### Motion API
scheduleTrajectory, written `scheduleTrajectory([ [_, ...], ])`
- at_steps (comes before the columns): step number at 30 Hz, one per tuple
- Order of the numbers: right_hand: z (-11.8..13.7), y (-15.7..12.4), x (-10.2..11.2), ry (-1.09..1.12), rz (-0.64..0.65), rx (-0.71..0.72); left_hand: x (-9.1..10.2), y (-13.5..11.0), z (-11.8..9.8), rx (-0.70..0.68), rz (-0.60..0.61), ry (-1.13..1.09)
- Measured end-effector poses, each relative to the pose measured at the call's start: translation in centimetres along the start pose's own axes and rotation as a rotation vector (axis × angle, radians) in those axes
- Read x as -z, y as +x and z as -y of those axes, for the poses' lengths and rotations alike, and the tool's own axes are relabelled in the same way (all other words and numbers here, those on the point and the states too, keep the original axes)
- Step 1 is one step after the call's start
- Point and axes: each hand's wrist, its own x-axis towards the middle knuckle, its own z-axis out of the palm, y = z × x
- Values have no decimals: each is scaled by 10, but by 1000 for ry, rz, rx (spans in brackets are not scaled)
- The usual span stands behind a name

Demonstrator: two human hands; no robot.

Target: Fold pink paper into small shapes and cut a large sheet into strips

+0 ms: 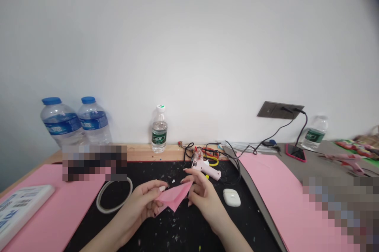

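A small folded piece of pink paper [174,196] is held up over the black mat [154,236]. My left hand [146,200] pinches its left side between thumb and fingers. At the paper's right corner, my right hand [204,196] has its fingers bent around the edge, the index finger stretched out above; the exact contact is partly hidden. Just behind that hand lies a pale pink glue gun [209,170] among cables. To the left of my left wrist rests a white roll of tape [100,200], and a white earphone case [231,197] sits to the right of my right hand.
Large pink sheets [79,204] lie at the left, under a white box [23,212]; more pink sheets [275,185] lie at the right. Water bottles [159,133] stand along the wall. A phone [295,152] is wired to a socket [271,111]. Another pink glue gun [349,160] lies far right.
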Motion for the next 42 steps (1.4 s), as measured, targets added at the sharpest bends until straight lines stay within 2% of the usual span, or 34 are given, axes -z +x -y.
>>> scheduleTrajectory([
  [4, -1, -3, -3, -177, -7, 12, -3, -4, -1, 37, 46, -99],
  [8, 0, -1, -3, -207, -53, -25, -3, -3, -2, -68, 51, -188],
  [10, 1, 0, -3, -176, -57, -53, -2, -2, -2, -141, 52, -116],
  [13, 2, 1, -4, -145, -43, -82, -2, -1, -1, -228, 23, 127],
  [17, 0, 0, -5, -39, -59, -70, -4, -2, -3, -318, -8, 347],
  [21, -1, 0, -3, 75, -107, -38, -3, 0, -2, -329, -37, 335],
  [24, -2, 0, -2, 63, -106, -49, -2, 1, -1, -429, -88, 274],
  [26, -2, 0, -2, 42, -92, -74, 0, 0, 0, -493, -57, 326],
  [29, -2, 1, -2, 18, -66, -105, 0, -3, 2, -478, 38, 441],
  [34, -2, 1, -2, 23, -92, -91, -4, -5, 1, -456, 46, 350],
  [39, -1, 0, -2, 32, -75, -94, -6, -6, -4, -485, 153, 582],
  [42, -2, -1, -2, 39, -60, -88, -6, -6, -2, -435, 193, 634],
])
